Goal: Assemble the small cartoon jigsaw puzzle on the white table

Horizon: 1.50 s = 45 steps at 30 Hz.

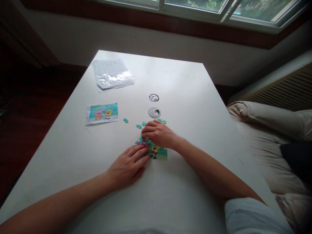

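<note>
A small, partly joined cartoon jigsaw (156, 151) lies on the white table (185, 94) in front of me. My left hand (128, 165) lies flat beside it, fingers stretched out and fingertips touching its left edge. My right hand (158, 133) rests over the puzzle's upper part, fingers curled down and pressing on the pieces; whether a piece is under them is hidden. Loose teal pieces (139, 126) lie just beyond my right hand, one more piece (125, 120) further left, and others (162, 121) near the knuckles.
A printed reference picture (102, 113) lies to the left. A clear plastic bag on paper (112, 76) sits at the far left. Two round cable holes (154, 112) are in the table's middle. A cushioned seat (268, 130) stands at the right, a window above.
</note>
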Available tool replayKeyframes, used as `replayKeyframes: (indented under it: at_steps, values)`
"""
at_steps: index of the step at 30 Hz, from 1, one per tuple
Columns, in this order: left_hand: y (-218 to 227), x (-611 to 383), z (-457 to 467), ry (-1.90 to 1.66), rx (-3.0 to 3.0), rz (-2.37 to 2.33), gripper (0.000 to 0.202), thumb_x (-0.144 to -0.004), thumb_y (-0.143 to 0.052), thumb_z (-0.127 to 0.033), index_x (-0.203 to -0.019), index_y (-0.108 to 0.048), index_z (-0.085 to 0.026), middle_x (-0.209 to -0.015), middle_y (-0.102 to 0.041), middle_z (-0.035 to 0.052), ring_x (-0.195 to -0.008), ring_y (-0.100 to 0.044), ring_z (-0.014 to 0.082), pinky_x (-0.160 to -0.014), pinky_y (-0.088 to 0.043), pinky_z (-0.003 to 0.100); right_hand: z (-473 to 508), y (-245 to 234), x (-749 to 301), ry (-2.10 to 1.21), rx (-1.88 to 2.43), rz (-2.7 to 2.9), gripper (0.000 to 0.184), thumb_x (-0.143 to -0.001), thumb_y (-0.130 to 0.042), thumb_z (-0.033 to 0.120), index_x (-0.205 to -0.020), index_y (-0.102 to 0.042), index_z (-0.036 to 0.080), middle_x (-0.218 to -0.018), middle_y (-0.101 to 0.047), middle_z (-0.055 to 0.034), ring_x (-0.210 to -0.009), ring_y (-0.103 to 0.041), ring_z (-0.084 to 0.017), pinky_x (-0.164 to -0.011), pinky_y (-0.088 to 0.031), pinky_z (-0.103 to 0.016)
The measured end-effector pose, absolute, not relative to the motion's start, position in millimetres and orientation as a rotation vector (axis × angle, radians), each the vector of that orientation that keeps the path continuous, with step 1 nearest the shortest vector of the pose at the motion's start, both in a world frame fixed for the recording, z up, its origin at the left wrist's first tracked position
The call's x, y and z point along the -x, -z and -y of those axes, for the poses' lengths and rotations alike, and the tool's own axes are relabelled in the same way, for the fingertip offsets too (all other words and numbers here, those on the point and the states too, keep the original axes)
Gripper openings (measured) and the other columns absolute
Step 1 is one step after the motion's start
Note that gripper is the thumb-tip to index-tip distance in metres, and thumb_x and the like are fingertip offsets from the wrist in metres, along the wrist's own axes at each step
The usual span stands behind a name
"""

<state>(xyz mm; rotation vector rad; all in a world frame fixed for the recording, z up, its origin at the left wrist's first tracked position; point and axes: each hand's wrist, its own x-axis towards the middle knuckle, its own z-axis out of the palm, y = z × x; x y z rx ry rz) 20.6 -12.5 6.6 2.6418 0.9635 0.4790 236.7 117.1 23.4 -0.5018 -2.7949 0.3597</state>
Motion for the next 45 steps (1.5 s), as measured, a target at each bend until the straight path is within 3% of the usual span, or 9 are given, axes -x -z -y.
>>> replayKeyframes:
  at_steps: [14,26,45]
  values:
    - [-9,-21,13,-0.457,-2.656,-0.962,0.039,-0.096,-0.051,-0.023,-0.134,-0.057,-0.017,-0.147,-0.053,0.0121,-0.137,-0.046,0.0291,-0.116,-0.041,0.05,-141,-2,-259,-0.383,0.793,2.454,0.028,-0.094,-0.046,0.011,-0.093,-0.072,0.023,-0.097,-0.072,-0.007,-0.092,-0.058,-0.023,-0.087,-0.044,-0.04]
    - [-8,-21,13,-0.477,-2.647,-0.965,0.039,-0.095,-0.053,-0.022,-0.134,-0.058,-0.017,-0.146,-0.054,0.0127,-0.137,-0.046,0.0291,-0.116,-0.042,0.05,-137,4,-253,-0.374,0.674,2.548,0.026,-0.093,-0.049,0.01,-0.1,-0.071,0.022,-0.097,-0.069,-0.0065,-0.09,-0.055,-0.021,-0.086,-0.045,-0.037]
    - [-6,-21,13,-0.456,-2.661,-0.971,0.039,-0.096,-0.052,-0.023,-0.134,-0.058,-0.018,-0.145,-0.055,0.013,-0.138,-0.046,0.0295,-0.116,-0.04,0.052,-120,-11,-242,-0.3,0.557,2.654,0.026,-0.098,-0.047,0.016,-0.107,-0.071,0.021,-0.082,-0.064,-0.0051,-0.079,-0.051,-0.018,-0.077,-0.037,-0.032]
